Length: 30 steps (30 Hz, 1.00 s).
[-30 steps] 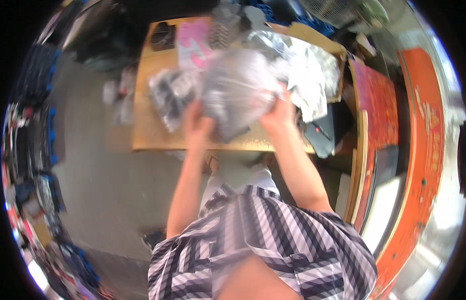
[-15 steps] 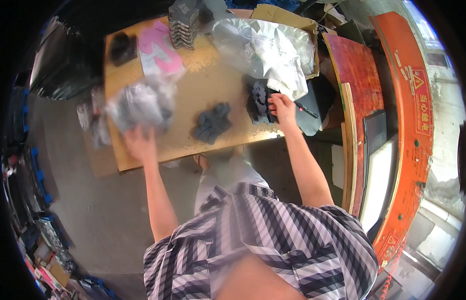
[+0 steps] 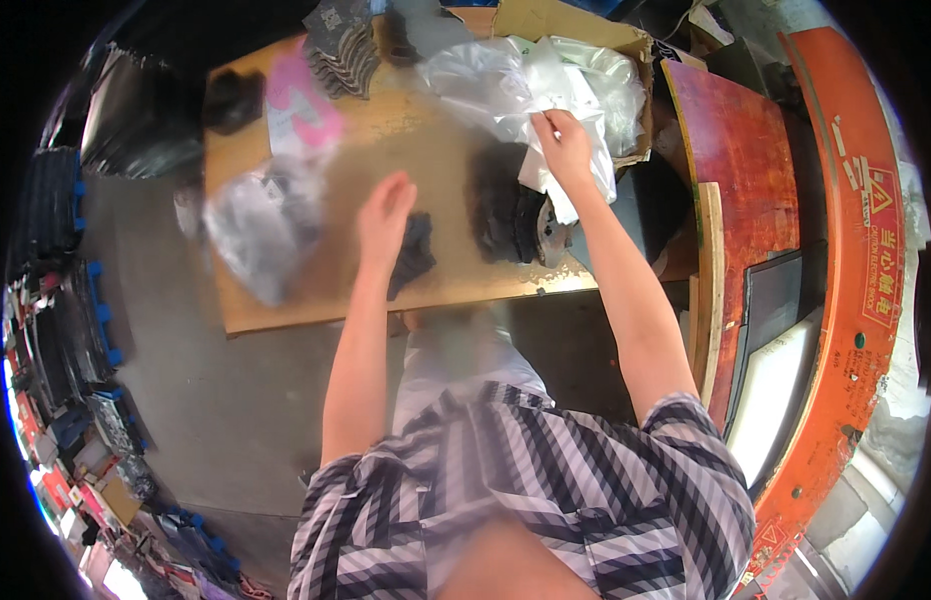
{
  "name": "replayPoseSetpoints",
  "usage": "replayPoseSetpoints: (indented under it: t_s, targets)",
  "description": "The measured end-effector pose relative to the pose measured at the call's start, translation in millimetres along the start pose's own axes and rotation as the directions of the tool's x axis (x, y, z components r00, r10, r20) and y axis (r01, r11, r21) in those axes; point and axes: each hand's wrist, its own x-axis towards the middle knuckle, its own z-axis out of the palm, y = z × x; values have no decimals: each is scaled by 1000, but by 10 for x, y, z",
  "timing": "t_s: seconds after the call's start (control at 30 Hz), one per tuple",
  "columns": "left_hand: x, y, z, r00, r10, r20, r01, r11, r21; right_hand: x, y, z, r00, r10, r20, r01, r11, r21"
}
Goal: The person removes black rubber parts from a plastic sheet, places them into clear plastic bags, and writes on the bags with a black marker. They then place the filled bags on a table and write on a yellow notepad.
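Observation:
At the right, my right hand (image 3: 566, 145) is closed, thumb and fingertips pinching the edge of a white, see-through plastic bag (image 3: 576, 85) from a loose pile. My left hand (image 3: 384, 215) hovers over the middle of the table, fingers stretched out and holding nothing. Just beside it lies a dark grey crumpled cloth piece (image 3: 414, 255), partly hidden by that hand. A filled clear plastic bag (image 3: 271, 225) with greyish contents rests at the table's left edge. Between my hands stands a row of black pieces (image 3: 504, 210), somewhat blurred.
The wooden table (image 3: 386, 130) also bears pink pieces (image 3: 306, 100) on paper, a black item (image 3: 236, 100) and stacked grey pieces (image 3: 344, 50). A cardboard box (image 3: 576, 25) stands behind the bags. Reddish boards (image 3: 736, 150) and an orange beam (image 3: 856, 220) border the right side.
My left hand has left the filled bag and moved right to the table's middle. My right hand has gone from the black pieces up to the plastic bags.

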Motion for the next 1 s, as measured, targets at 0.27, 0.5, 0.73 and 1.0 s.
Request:
replayPoseSetpoints:
  t_s: [0.27,0.5,0.73,1.0]
  targets:
    - [237,360,647,795,-107,597,382,853,-355,-778,-33,-1179,953,90,291,-178,939,295]
    - [62,770,877,981,46,190,15,952,-307,-1040,83,-1317,916,-203,345,197,979,52]
    - [-13,478,757,871,-413,265,472,853,-222,-1150,-108,-1382,904,-255,344,221,966,135]
    - [-731,102,355,868,-190,458,371,862,-345,-1522,-137,-1339,924,-267,275,271,962,24]
